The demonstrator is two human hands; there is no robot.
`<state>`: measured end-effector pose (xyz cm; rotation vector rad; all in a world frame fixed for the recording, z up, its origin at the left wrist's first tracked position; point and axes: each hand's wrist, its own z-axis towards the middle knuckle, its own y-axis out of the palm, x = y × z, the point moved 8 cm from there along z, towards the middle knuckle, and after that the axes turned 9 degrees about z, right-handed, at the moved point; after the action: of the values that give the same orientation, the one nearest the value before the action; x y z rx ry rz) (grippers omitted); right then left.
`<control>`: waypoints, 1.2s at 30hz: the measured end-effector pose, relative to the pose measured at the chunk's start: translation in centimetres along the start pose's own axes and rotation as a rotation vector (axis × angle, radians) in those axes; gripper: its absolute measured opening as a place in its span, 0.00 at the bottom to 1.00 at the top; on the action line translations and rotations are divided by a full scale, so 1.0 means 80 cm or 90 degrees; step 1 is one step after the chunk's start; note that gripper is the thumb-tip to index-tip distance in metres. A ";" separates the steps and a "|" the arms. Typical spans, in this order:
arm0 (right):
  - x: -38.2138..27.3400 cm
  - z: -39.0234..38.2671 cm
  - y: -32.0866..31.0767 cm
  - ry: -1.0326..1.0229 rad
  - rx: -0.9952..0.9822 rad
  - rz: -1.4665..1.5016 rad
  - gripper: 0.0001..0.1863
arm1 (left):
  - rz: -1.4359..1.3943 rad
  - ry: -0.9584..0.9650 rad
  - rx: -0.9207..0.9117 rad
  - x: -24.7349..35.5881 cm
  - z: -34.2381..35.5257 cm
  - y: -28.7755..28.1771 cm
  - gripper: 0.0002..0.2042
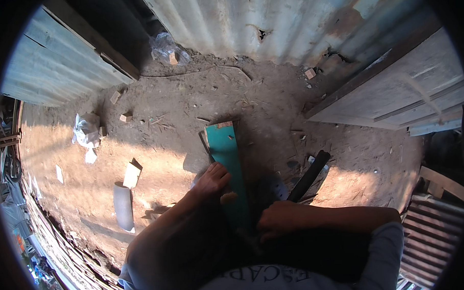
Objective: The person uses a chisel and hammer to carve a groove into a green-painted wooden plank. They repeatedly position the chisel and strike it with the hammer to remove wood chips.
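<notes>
The left hand (212, 180) rests with fingers curled on the green plank's (227, 165) left edge. The right hand (278, 220) is closed at its near end; what it grips cannot be told.

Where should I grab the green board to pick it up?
Hold the green board by its long side edges near the bare middle, reaching in from the left. It lies flat on the dirt, narrow enough to pinch across, and the left hand already rests on its near part.

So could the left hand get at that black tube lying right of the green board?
Probably not easily. The left hand rests on the left edge of the green board, and the black tube lies across the board; the right hand is nearer.
</notes>
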<state>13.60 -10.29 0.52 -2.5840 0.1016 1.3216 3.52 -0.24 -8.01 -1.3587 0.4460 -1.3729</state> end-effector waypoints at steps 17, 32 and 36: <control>0.028 -0.079 -0.118 0.168 0.338 0.029 0.18 | -0.395 -0.481 0.455 -0.147 0.089 -0.202 0.06; 0.004 -0.092 -0.143 0.083 0.457 -0.030 0.16 | -0.323 -0.410 0.213 -0.150 0.095 -0.125 0.06; 0.013 -0.086 -0.141 0.112 0.418 0.009 0.18 | -0.348 -0.412 0.250 -0.142 0.098 -0.154 0.06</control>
<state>21.56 -1.00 5.60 -2.1192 0.4944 0.8619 2.22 16.68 -0.66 -1.5421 -0.6370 -1.2513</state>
